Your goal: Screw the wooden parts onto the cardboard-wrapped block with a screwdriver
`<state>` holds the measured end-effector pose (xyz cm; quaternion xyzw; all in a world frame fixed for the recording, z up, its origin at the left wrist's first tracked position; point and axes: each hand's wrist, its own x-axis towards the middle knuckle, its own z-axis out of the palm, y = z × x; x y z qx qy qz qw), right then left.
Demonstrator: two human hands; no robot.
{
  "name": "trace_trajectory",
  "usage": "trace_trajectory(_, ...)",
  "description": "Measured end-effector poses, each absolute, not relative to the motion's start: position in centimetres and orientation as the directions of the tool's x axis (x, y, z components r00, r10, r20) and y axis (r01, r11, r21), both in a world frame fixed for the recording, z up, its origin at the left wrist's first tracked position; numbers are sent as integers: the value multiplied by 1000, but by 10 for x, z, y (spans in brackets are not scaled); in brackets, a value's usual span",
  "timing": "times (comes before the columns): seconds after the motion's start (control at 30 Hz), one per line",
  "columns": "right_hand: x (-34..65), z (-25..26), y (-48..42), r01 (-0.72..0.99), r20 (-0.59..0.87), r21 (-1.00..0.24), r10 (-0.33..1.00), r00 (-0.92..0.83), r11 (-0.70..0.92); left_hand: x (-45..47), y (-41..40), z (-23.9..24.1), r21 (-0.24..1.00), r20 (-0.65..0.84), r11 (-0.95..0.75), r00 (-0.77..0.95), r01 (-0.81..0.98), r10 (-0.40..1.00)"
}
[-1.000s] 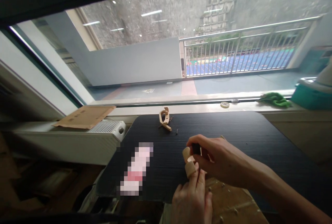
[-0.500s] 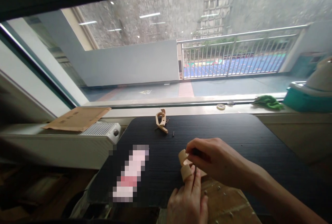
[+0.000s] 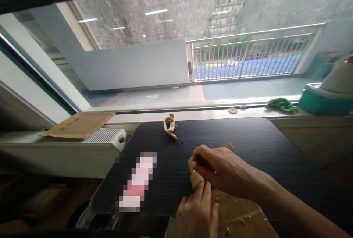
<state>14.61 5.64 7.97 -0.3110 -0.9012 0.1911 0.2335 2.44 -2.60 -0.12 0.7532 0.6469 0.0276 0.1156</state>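
Fingers of the left hand reach forward onto a pale wooden piece with rounded lobes; they lie close together on its near side, and whether they grip it or only press down I cannot tell. Just above, the right hand is curled around a dark object, mostly hidden by the fingers. The wooden piece sits below and partly behind the right hand, over the near part of a black tabletop. A pale wooden end shows beyond the right hand's knuckles; whether it belongs to the same piece is unclear. Beneath the right forearm lies a brown board dotted with small light bits. Near the table's far edge rests a curved wooden frame, with a small dark pin just beside it. A pixelated pinkish strip lies at the left of the table. Along the windowsill are a small roll, a green cloth and a teal box.
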Motion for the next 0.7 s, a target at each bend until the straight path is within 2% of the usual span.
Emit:
trace_trajectory(0.1, 144, 70, 57, 497, 320, -527, 702, -636, 690, 25, -26, 0, 198, -96, -135, 156, 971, 983)
trace_trajectory(0.23, 143, 69, 57, 472, 320, -575, 714, -622, 669, 25, -30, 6, 195, -180, -161, 197, 967, 964)
trace_trajectory(0.5, 144, 75, 54, 469, 335, -563, 707, -623, 680, 20, -41, 1, 94, -273, -209, 227, 973, 935)
trace_trajectory(0.7, 147, 72, 56, 463, 320, -593, 721, -615, 658, 23, -34, 8, 246, -198, -194, 245, 950, 949)
